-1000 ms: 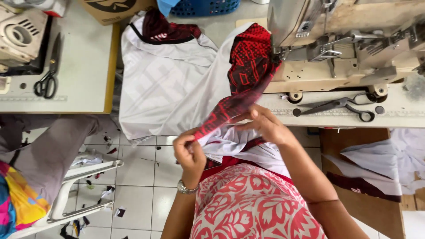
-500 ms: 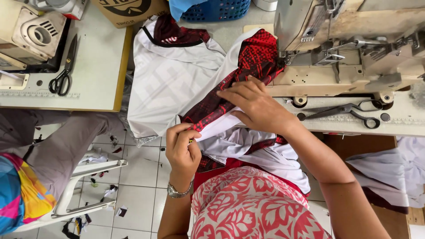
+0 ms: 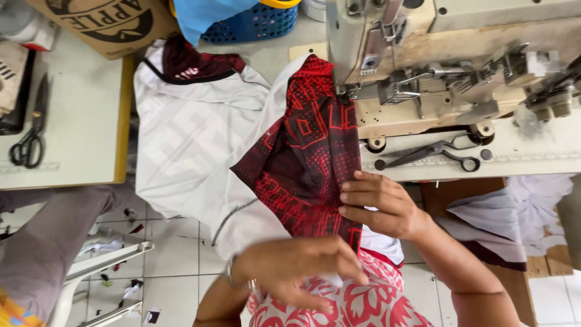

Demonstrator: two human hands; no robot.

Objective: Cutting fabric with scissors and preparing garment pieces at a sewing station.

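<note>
A white sports shirt with a red-and-black patterned sleeve hangs from the bed of a beige sewing machine down toward my lap. My right hand presses flat on the sleeve's right edge, just below the machine table. My left hand is blurred low in the view, fingers curled over the shirt's lower white part near my red floral dress. A watch sits on that wrist.
Black scissors lie on the left table. Another pair of scissors rests on the machine table. A blue basket and a cardboard box stand at the back. White cloth hangs at right. A white stool stands lower left.
The view has moved closer to the machine. My right hand slid down and right along the sleeve edge; my left hand dropped lower and moved right, now blurred. The sleeve lies spread wider.
</note>
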